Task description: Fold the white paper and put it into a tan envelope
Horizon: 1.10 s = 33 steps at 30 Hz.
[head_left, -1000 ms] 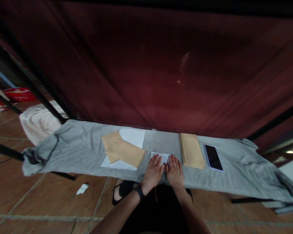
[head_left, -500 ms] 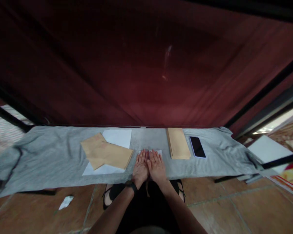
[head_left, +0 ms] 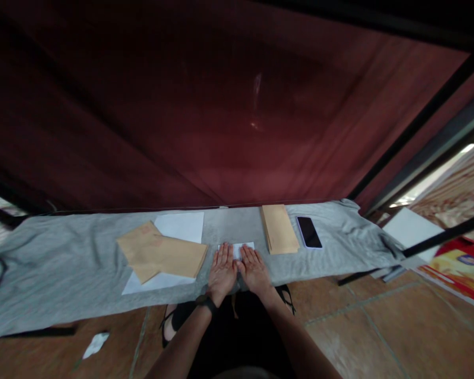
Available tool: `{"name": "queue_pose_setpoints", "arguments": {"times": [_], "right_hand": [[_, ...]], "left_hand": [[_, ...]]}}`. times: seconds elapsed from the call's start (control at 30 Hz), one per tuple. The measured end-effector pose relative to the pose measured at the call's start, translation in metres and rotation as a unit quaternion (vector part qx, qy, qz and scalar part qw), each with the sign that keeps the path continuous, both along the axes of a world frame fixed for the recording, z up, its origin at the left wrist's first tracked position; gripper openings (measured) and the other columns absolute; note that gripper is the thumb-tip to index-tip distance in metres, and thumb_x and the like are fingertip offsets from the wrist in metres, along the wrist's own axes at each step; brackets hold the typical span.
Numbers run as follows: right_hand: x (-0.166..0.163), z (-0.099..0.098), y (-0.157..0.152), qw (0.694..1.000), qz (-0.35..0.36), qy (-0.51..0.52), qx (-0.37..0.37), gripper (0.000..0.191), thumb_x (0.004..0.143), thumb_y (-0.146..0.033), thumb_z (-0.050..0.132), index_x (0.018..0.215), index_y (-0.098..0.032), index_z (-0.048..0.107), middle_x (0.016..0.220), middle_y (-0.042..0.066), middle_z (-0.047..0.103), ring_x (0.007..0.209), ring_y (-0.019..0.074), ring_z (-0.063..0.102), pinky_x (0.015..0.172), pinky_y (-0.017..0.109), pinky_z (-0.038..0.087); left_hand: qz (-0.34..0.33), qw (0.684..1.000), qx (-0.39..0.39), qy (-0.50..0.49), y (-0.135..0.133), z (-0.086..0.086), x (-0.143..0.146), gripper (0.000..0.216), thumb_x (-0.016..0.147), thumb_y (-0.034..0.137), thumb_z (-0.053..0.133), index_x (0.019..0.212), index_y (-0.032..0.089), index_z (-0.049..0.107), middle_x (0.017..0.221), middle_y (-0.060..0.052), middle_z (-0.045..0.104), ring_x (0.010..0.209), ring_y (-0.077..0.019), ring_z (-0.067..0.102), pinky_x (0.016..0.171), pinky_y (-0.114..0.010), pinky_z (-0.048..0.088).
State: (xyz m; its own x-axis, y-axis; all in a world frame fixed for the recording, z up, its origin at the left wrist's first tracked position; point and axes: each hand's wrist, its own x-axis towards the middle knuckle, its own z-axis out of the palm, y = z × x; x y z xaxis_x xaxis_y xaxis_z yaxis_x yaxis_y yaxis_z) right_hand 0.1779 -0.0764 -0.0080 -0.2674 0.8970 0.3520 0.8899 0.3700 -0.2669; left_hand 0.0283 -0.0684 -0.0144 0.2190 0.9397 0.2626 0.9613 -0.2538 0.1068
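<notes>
Parted a little at the fingertips since half a second ago: left hand (head_left: 222,272) and right hand (head_left: 254,269), with more of the small white paper (head_left: 237,251) showing between. Carried slightly leftward across the view over the same interval: grey cloth (head_left: 82,263) and everything on it.

From left to right: on the tiled floor (head_left: 379,321), near the cloth's front edge, a white scrap (head_left: 96,345). Farther right, on the cloth, brown envelopes (head_left: 177,255), fanned and overlapping, with faint red marks; beneath these and jutting out above and below, a white sheet (head_left: 186,225). Well to the right of the sheet, at the cloth's near side, the small paper, lying flat, mostly covered by both hands. Left hand palm down, fingers straight and together, dark band (head_left: 206,302) around the wrist. Right hand likewise flattened, fingers extended, thumb close to the left thumb. Just beyond, a neat envelope stack (head_left: 280,230), set lengthwise; beside it and apart, a phone (head_left: 309,232), screen up and dark. At far right, off the cloth, a white board (head_left: 413,230) and a red printed panel (head_left: 464,271). Behind all, a dark red backdrop (head_left: 221,131).
</notes>
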Motion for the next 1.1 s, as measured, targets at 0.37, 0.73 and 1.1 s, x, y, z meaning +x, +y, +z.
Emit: {"name": "queue_pose_setpoints", "arguments": {"times": [0.37,0.73,1.1], "right_hand": [[0.015,-0.006,-0.003,0.996,-0.053,-0.005,0.065,0.051,0.102,-0.030,0.040,0.149,-0.011,0.042,0.150,0.013,0.047,0.138,0.0262,0.046,0.115,0.045,0.034],[-0.010,0.007,-0.041,0.998,0.042,0.007,0.036,0.051,0.102,-0.034,0.043,0.151,-0.019,0.039,0.152,0.007,0.046,0.141,0.0206,0.042,0.118,0.040,0.033],[0.036,0.007,-0.055,1.000,0.025,-0.016,0.010,0.057,0.101,-0.033,0.041,0.154,-0.013,0.032,0.153,0.013,0.044,0.141,0.0246,0.041,0.117,0.045,0.035]], "left_hand": [[0.001,0.998,0.057,-0.008,-0.044,0.000,-0.014,0.056,0.100,0.034,0.037,0.149,0.007,0.039,0.154,-0.017,0.041,0.145,-0.0280,0.036,0.116,-0.047,0.036],[-0.081,0.993,0.081,0.015,-0.068,-0.003,-0.017,0.064,0.094,0.023,0.042,0.155,0.011,0.026,0.156,-0.017,0.039,0.146,-0.0271,0.034,0.115,-0.047,0.038],[-0.068,0.996,0.062,0.004,-0.087,0.005,-0.034,0.073,0.096,0.033,0.046,0.157,0.008,0.015,0.157,-0.022,0.034,0.145,-0.0314,0.035,0.114,-0.049,0.038]]}}
